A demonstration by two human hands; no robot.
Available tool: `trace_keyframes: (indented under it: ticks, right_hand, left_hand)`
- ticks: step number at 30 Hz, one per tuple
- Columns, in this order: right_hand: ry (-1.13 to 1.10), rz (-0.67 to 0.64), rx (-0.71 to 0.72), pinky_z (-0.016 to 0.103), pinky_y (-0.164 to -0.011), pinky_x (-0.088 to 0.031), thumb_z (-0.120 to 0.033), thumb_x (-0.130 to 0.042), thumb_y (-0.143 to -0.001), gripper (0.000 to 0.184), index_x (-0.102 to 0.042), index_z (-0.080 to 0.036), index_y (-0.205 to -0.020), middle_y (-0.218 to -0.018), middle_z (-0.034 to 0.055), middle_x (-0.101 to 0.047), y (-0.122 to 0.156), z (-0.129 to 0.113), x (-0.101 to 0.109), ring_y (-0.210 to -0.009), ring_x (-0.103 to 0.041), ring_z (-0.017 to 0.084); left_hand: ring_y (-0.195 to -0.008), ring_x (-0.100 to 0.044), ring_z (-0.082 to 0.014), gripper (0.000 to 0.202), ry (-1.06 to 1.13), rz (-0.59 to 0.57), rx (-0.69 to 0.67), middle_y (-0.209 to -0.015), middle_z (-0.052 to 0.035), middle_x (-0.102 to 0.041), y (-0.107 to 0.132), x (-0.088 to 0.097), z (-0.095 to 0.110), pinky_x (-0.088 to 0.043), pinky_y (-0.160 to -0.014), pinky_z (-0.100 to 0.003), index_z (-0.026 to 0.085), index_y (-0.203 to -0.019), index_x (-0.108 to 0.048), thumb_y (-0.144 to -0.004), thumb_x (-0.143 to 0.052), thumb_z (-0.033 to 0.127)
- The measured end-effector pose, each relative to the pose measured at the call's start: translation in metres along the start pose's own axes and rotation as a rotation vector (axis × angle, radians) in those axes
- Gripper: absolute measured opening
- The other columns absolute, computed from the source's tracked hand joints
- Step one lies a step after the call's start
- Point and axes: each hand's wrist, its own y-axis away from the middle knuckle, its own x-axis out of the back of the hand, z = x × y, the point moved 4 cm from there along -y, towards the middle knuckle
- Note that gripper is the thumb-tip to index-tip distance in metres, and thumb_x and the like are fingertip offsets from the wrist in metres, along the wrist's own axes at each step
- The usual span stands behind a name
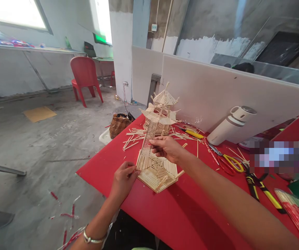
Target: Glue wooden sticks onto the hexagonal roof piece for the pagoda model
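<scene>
Forearms frame the stick panel, apparently touching the left hand.

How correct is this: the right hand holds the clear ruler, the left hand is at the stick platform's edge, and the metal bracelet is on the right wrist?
Not quite: the metal bracelet is on the left wrist, as the head view shows. The right hand holds the clear ruler and the left hand is at the edge of the stick platform.

Grey floor, red chair, bright window
</scene>
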Motion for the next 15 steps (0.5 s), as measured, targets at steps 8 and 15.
trace_keyframes:
  ticks: [8,15]
  right_hand:
    - [0.006,0.002,0.000,0.013,-0.040,-0.047,-0.012,-0.062,-0.089,0.016,-0.062,-0.012,-0.074,-0.060,-0.0008,-0.061,0.0011,-0.0017,-0.0005,-0.046,-0.059,0.006]
    - [0.005,-0.004,-0.002,0.013,-0.040,-0.047,-0.014,-0.067,-0.086,0.014,-0.062,-0.013,-0.074,-0.060,-0.0008,-0.062,0.0001,-0.0003,0.0000,-0.047,-0.058,0.006]
  left_hand:
    - [-0.064,-0.059,-0.0113,0.019,-0.013,0.005,-0.003,-0.086,-0.0055,-0.065,0.0000,0.0008,0.0004,-0.044,-0.056,-0.022,0.018,-0.077,-0.075,-0.085,-0.063,0.030]
    - [-0.065,-0.060,-0.0120,0.019,0.003,0.013,-0.005,-0.086,-0.0056,-0.066,-0.0004,0.0010,0.0016,-0.046,-0.057,-0.023,0.019,-0.076,-0.075,-0.085,-0.064,0.031]
